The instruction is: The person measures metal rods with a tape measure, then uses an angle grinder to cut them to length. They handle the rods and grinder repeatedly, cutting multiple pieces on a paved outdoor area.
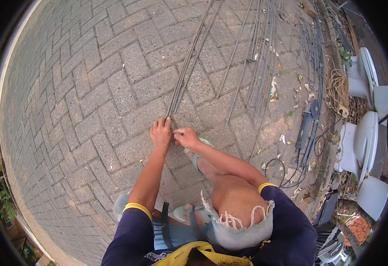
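Observation:
Long thin steel rods (186,62) lie side by side on the paving and run from the far edge toward me. At their near ends, my left hand (160,133) is closed around them, knuckles up. Right beside it, my right hand (187,138) has its fingers bent in a pinch close to the rod ends. Whatever sits between those right fingertips is too small and covered to make out. Past my right hand, more loose rods and bent wire frames (253,66) are spread over the pavers.
An angle grinder (307,124) with a black cable lies at right. Beyond it are a coil of tan rope (337,86) and white toilets (366,142) along a kerb. Further rods (311,48) lie by that kerb. Grey brick paving (101,102) spreads to my left. My sandalled foot (197,162) is close to my right forearm.

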`<action>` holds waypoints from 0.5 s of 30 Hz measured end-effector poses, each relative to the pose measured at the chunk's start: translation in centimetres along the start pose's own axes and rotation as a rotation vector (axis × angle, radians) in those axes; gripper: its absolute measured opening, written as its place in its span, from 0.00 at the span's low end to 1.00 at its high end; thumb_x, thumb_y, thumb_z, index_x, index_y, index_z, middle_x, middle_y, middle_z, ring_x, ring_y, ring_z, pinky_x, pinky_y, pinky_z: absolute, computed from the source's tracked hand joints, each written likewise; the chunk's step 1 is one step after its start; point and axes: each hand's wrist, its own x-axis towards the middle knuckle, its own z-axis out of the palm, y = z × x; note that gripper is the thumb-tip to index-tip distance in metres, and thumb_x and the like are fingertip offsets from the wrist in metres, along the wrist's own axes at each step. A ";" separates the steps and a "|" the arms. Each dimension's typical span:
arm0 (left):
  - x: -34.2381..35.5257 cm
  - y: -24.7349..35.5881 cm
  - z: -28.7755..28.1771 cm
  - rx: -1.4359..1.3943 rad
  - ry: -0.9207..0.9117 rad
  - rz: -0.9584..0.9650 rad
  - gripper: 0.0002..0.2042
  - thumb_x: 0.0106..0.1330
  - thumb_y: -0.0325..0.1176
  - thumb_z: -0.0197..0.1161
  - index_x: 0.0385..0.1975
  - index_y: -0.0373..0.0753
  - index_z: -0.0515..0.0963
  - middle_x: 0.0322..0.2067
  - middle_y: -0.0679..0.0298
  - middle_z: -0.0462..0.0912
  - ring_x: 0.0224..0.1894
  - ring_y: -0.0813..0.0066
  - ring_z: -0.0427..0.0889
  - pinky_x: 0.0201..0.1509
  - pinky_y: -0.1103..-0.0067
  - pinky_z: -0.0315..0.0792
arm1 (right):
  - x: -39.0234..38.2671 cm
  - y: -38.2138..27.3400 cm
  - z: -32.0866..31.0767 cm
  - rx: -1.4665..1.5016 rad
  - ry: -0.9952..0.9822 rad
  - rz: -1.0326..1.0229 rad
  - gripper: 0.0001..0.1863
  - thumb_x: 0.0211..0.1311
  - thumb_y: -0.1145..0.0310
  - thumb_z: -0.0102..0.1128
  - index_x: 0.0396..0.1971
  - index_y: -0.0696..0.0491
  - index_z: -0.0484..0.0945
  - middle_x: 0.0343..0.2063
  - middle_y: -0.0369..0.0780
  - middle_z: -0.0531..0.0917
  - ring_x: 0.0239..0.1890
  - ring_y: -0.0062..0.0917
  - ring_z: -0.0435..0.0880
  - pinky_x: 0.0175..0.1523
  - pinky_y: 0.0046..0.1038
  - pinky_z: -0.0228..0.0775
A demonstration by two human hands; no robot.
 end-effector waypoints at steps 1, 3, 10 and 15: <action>-0.1 -0.1 0.1 -0.008 -0.035 0.010 0.15 0.54 0.29 0.61 0.44 0.44 0.81 0.46 0.67 0.79 0.43 0.66 0.79 0.39 0.69 0.75 | -0.1 -0.2 -0.3 -0.039 -0.023 0.011 0.16 0.60 0.74 0.53 0.46 0.62 0.80 0.32 0.43 0.85 0.29 0.24 0.84 0.34 0.27 0.74; 0.0 -0.3 0.4 -0.041 -0.016 0.049 0.16 0.54 0.27 0.62 0.44 0.43 0.81 0.46 0.65 0.79 0.43 0.64 0.79 0.38 0.69 0.76 | -0.4 -0.5 -1.2 -0.127 -0.047 0.055 0.16 0.60 0.73 0.54 0.46 0.61 0.81 0.32 0.44 0.85 0.28 0.25 0.85 0.35 0.28 0.74; 0.1 -0.1 0.4 -0.050 0.033 0.082 0.14 0.56 0.24 0.60 0.43 0.41 0.82 0.44 0.63 0.79 0.42 0.62 0.78 0.38 0.70 0.76 | -1.7 -0.2 -4.3 0.020 0.066 0.068 0.16 0.60 0.71 0.54 0.46 0.58 0.81 0.31 0.42 0.85 0.29 0.22 0.85 0.36 0.28 0.76; -0.2 -0.2 -0.4 -0.076 0.072 0.087 0.13 0.57 0.23 0.59 0.42 0.39 0.82 0.43 0.63 0.80 0.41 0.61 0.78 0.42 0.69 0.75 | -4.4 2.1 -8.9 0.011 0.301 0.000 0.16 0.61 0.69 0.55 0.47 0.57 0.81 0.33 0.42 0.86 0.33 0.22 0.85 0.41 0.27 0.76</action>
